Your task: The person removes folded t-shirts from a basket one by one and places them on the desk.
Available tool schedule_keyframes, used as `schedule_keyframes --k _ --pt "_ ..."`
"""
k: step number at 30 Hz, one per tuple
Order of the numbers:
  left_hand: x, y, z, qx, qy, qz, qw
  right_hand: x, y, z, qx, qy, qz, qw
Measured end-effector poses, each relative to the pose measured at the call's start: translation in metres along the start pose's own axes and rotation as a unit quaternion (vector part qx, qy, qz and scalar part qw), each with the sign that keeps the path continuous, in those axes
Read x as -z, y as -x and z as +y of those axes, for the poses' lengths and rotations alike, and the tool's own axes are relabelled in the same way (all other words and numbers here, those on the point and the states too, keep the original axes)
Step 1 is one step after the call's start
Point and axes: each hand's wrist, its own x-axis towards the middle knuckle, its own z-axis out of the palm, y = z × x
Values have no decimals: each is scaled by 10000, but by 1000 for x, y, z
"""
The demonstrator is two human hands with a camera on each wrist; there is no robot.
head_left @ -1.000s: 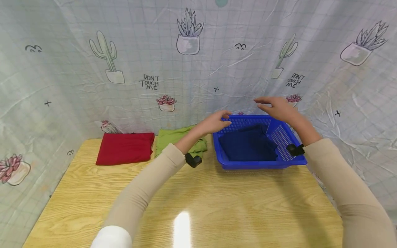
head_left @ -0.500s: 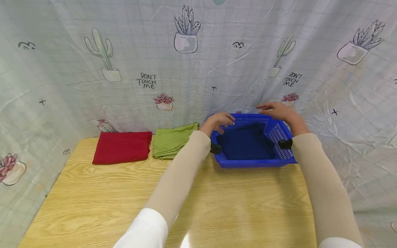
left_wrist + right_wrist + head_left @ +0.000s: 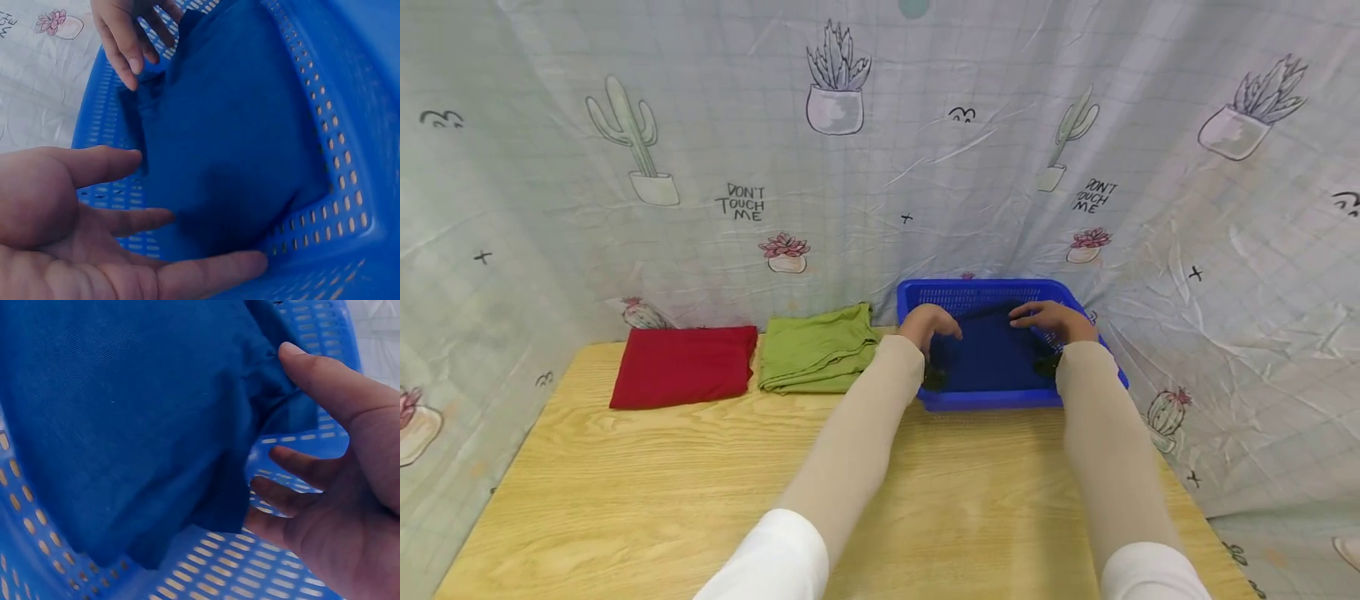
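A folded navy cloth (image 3: 992, 354) lies in a blue plastic basket (image 3: 985, 401) at the back right of the table. My left hand (image 3: 931, 323) reaches in at the basket's left side, its fingers spread beside the cloth; in the left wrist view the fingertips (image 3: 253, 264) are right at the cloth's edge. On the opposite side, my right hand (image 3: 1051, 318) is at the cloth's right edge. The right wrist view shows its thumb (image 3: 312, 372) over a crumpled corner and the other fingers loosely spread beside the fabric. Neither hand grips the cloth.
Left of the basket lies a folded green cloth (image 3: 816, 350), and farther left a folded red cloth (image 3: 685, 367). All stand on a wooden table (image 3: 647, 492). A printed curtain (image 3: 850, 183) hangs right behind the table and along both sides.
Both hands have come down into the basket. The right hand moved from above the back rim to the cloth's right edge, and the left from over the left rim to its left side.
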Motion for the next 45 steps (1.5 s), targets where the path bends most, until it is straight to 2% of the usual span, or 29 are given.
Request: schedule_keyframes --k 1,3,5,7,9,12,13,14,15,17,18,19,20,21,22,24,25,26,28,33,38,43,45 --pt "0 -2 -1 37 173 -75 9998 -2 -2 1 -38 -111 -69 9999" --pt "0 -22 -2 117 542 -105 9984 -4 -4 3 -145 -356 -187 9991" --pt "-6 -36 -3 88 942 72 9955 -5 -6 3 -226 -428 -272 9985" --pt "-4 -76 -3 94 1319 133 9911 -5 -7 2 -293 -325 -383 9983" --pt "-2 -113 -3 -73 1833 308 9826 -5 -8 1 -364 -126 -438 9983" --pt "8 -159 -6 -176 2489 307 9679 -6 -10 3 -472 -7 -551 9974" --pt "9 -166 -7 -181 2612 383 9644 -6 -10 4 -493 -65 -561 9972" --pt "10 -165 -9 -166 2642 428 9634 -7 -11 7 -495 -172 -562 9970" --pt "9 -158 -10 -124 2439 495 9685 -8 -12 9 -472 -297 -551 9969" --pt "8 -133 -13 -93 1864 692 9800 -11 -14 12 -340 -500 -469 9971" --pt "6 -116 -12 8 1557 797 9846 -12 -16 14 -205 -616 -416 9970" --pt "3 -88 -13 -105 1409 865 9862 -13 -17 16 -51 -700 -363 9969" --pt "0 -72 -15 -264 1305 882 9872 -14 -18 18 79 -777 -323 9964" --pt "-3 -60 -16 -429 1283 892 9868 -15 -19 19 207 -841 -287 9958" --pt "-4 -55 -18 -637 1366 871 9847 -15 -20 22 339 -856 -283 9954" --pt "-7 -52 -21 -1007 1623 761 9786 -14 -22 24 512 -901 -366 9939" --pt "-8 -57 -24 -1285 1791 663 9732 -14 -23 25 550 -880 -422 9937" --pt "-7 -73 -25 -1364 1822 634 9717 -13 -23 25 561 -848 -472 9937" --pt "-8 -69 -25 -1472 1801 705 9700 -12 -22 26 587 -750 -563 9939" --pt "-9 -64 -25 -1603 1936 635 9658 -11 -18 23 474 -569 -573 9956" --pt "-7 -63 -26 -1668 2355 520 9560 -10 -19 24 473 -591 -185 9970" --pt "-6 -68 -24 -1732 2150 995 9560 -7 -18 23 464 -653 108 9967" --pt "-5 -69 -24 -1751 2057 1078 9568 -3 -15 21 523 -638 193 9964"
